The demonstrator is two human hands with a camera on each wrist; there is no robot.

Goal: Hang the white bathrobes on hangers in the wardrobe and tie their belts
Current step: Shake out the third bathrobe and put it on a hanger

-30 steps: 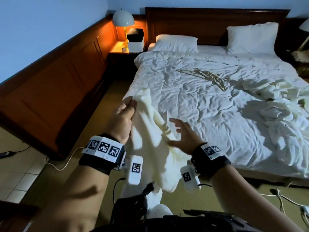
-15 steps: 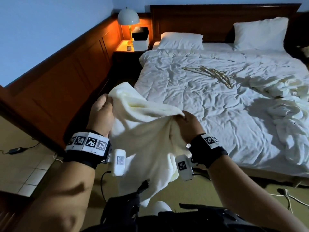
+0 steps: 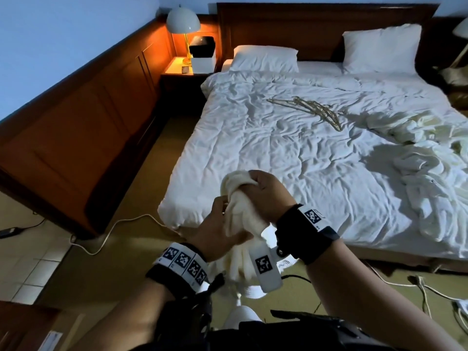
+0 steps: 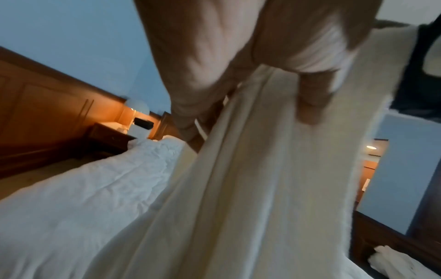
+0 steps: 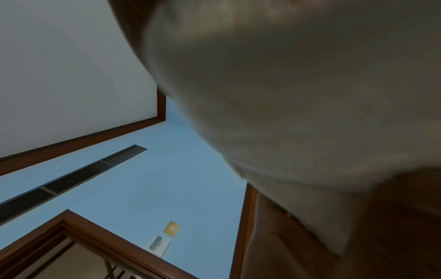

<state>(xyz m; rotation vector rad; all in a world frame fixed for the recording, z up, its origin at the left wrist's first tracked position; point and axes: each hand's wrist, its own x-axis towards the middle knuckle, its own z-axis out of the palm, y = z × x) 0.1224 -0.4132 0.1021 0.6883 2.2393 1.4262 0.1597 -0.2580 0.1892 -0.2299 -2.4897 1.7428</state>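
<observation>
A: From the head camera, what are the hands doing?

B: The right hand (image 3: pixel 263 192) is fisted over the top of a bunched cream bathrobe (image 3: pixel 238 214), fingers curled tight into the cloth. The left hand (image 3: pixel 217 230) sits just below and to the left of it, with fingers bent against the cloth and the thumb on the near side. The rest of the robe hangs down under both palms, in front of the near corner of the bed (image 3: pixel 291 148).

A: Anything beyond the fingertips?

B: Well past the knuckles, a heap of hangers (image 3: pixel 314 111) lies on the duvet. Far to the right of the right hand lie more crumpled robes (image 3: pixel 430 158). Off to the left of the left hand, a lit lamp (image 3: pixel 182 21) stands on a nightstand (image 3: pixel 177 72).

A: And the left wrist camera?

B: The left hand (image 4: pixel 203 56) fills the top, blurred. Its thumb presses the bathrobe (image 4: pixel 262 188) from one side, fingers on the other, so it pinches a fold. The cloth falls away below the fingers in long pleats. The bed (image 4: pixel 71 198) lies left of them.

A: The right wrist view?

B: Mostly blurred bathrobe (image 5: pixel 298 94) close against the lens, with a wall vent (image 5: pixel 71 179) to its left. I cannot tell how the fingers lie there.
</observation>
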